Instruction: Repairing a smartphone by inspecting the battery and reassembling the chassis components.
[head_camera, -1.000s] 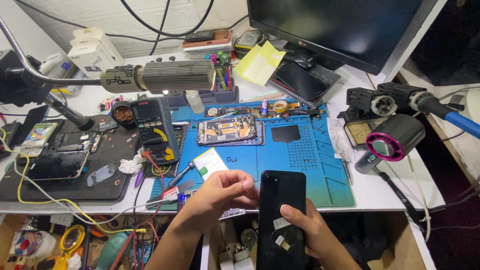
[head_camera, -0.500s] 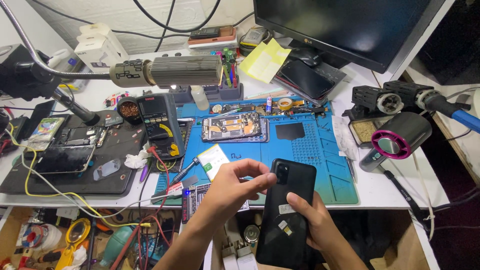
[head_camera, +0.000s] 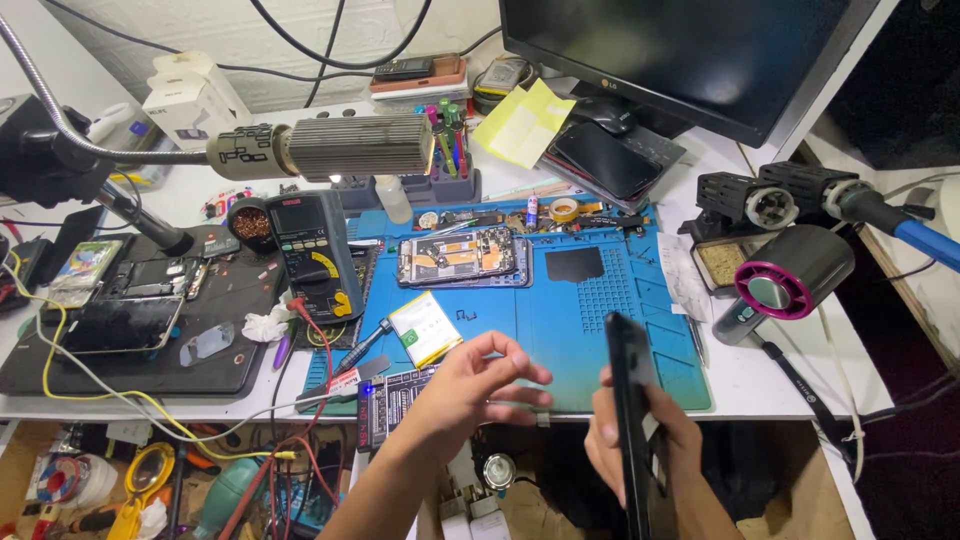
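My right hand (head_camera: 650, 440) grips a black phone back cover (head_camera: 630, 400) and holds it edge-on, upright, just past the table's front edge. My left hand (head_camera: 480, 385) hovers to the left of it over the front of the blue work mat (head_camera: 560, 320), fingers spread and holding nothing. A flat white and yellow battery (head_camera: 425, 328) lies on the mat just beyond my left hand. Farther back on the mat rests an opened phone (head_camera: 460, 257) with its insides exposed.
A multimeter (head_camera: 315, 255) with red leads stands left of the mat. A black mat (head_camera: 230, 350) at the left bears phone parts. A gooseneck lamp head (head_camera: 340, 148) hangs over the back. At the right sit a pink-ringed fan (head_camera: 785, 280), a monitor (head_camera: 700, 55) and a tool (head_camera: 780, 195).
My right hand has turned the black cover from facing me to edge-on and shifted it right. My left hand has let go of the cover and spread open.
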